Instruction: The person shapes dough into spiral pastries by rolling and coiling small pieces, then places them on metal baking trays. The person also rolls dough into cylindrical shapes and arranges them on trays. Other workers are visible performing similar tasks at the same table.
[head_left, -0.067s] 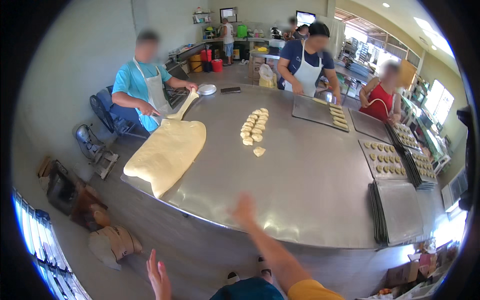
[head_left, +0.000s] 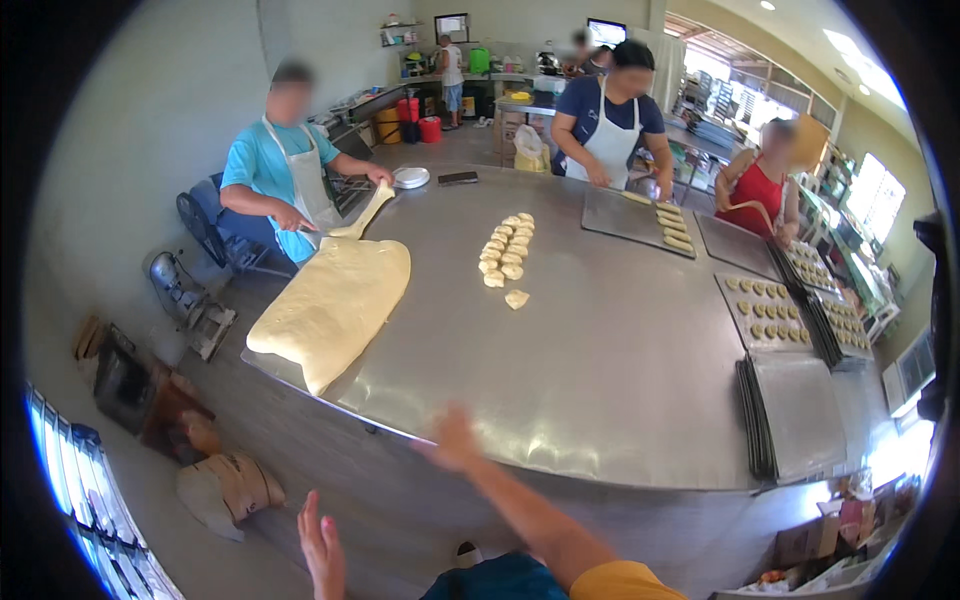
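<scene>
My left hand (head_left: 322,546) is raised at the lower edge, clear of the table, fingers stretched up and nothing in them. Over the near edge of the steel table (head_left: 590,390) reaches my right hand (head_left: 456,440), blurred by motion; its thumb looks spread and I see nothing held. A thick slab of pale dough (head_left: 335,305) lies on the table's left side, beyond both hands. Two rows of dough pieces (head_left: 507,248) sit mid-table, with a single dough piece (head_left: 517,299) apart from them on the near side.
Across the table a person in turquoise (head_left: 290,180) pulls up a dough strip (head_left: 365,212) and holds a tool. An aproned person (head_left: 612,130) works over a tray (head_left: 625,222); one in red (head_left: 760,190) handles a dough rope. Stacked trays (head_left: 800,415) stand at right, a sack (head_left: 235,490) on the floor.
My right hand has swung left and back toward me, to the table's near edge. My left hand is slightly higher. The view has shifted a little.
</scene>
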